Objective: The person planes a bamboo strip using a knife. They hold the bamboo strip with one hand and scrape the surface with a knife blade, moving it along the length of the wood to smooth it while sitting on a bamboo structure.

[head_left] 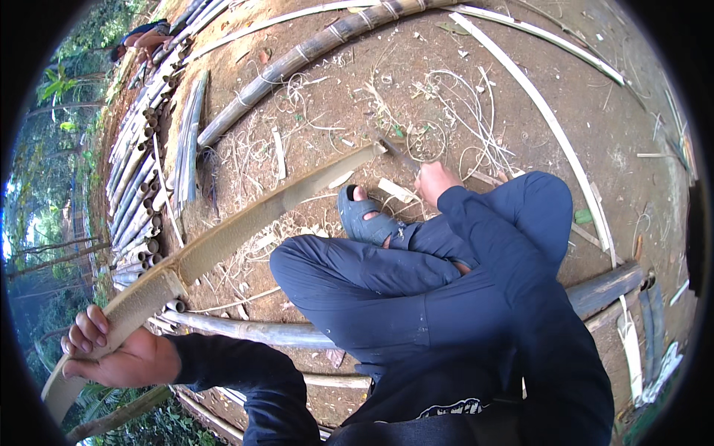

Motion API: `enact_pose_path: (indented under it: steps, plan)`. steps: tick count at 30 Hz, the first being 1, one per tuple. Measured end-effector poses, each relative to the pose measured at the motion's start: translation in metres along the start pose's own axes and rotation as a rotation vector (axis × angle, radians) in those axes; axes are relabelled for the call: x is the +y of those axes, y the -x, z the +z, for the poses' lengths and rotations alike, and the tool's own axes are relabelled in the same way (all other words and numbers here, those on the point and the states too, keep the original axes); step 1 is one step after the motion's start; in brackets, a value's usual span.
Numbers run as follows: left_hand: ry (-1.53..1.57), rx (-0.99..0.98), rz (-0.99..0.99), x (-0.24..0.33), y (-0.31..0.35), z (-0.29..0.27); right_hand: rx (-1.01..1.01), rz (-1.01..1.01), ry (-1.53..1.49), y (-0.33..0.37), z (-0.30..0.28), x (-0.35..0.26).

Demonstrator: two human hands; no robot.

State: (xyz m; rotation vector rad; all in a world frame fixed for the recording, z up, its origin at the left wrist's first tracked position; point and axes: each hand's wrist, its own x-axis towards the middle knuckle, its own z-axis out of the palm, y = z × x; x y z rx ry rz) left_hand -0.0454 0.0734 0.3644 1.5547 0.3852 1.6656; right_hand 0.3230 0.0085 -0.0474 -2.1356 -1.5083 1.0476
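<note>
A long split bamboo piece (234, 229), hollow side up with a node ridge partway along, slants from the lower left to the middle of the view. My left hand (123, 348) is closed round its near left part, fingers over one edge and thumb along the other. In my right hand (436, 183) is a knife (401, 156), its dark blade reaching the far end of the bamboo. Whether the blade touches or cuts in is too small to tell. The knife's grip is hidden by my fingers. My sandalled foot (366, 217) lies just below that end.
Pale shavings (465, 111) and thin strips litter the dirt. A dark bamboo pole (297, 58) arcs across the far side. Stacked bamboo poles (137, 178) line the left, with another person (149, 37) beyond. A long pale strip (547, 108) curves down the right.
</note>
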Motion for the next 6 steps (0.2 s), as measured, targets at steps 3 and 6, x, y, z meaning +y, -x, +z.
enact_pose_path:
  steps: [3,6]
  plan:
    - [0.015,0.144,0.028,0.006,0.024,0.004,0.123,-0.233,-0.014,0.023,-0.005,-0.023]
    - [-0.076,0.161,0.047,0.015,0.035,-0.011,0.118,-0.394,-0.05,0.054,-0.025,-0.07]
